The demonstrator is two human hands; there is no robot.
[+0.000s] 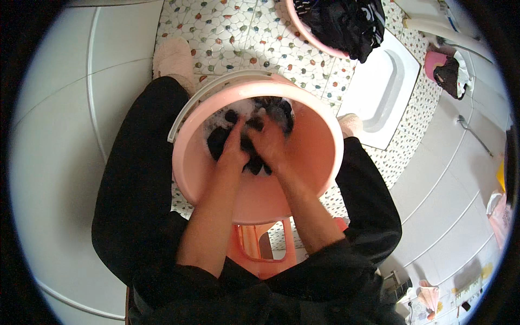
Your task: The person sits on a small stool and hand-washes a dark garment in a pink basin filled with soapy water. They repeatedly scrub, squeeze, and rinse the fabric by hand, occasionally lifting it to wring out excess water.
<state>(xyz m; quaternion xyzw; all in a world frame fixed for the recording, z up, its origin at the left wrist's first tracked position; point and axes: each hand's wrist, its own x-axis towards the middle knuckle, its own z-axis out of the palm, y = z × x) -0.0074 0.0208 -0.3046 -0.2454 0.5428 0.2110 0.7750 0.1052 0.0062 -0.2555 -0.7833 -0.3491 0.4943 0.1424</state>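
A pink bucket point(189, 187) stands between my legs, with black wet clothing point(218, 142) and soapy foam point(215, 120) at its bottom. Both forearms reach down into it. My left hand point(236, 145) is closed on a bunched part of the black clothing. Close beside it, my right hand point(267, 142) grips the same dark cloth from the right, fingers curled and partly hidden by fabric and suds. Which garment it is cannot be made out.
A pink basin point(311, 38) heaped with black clothes point(352, 24) sits at the far right, next to a white squat toilet point(374, 103). An orange plastic stool point(265, 265) is below the bucket. Pebble-patterned tiles point(216, 32) cover the floor; a pale wall point(59, 135) curves along the left.
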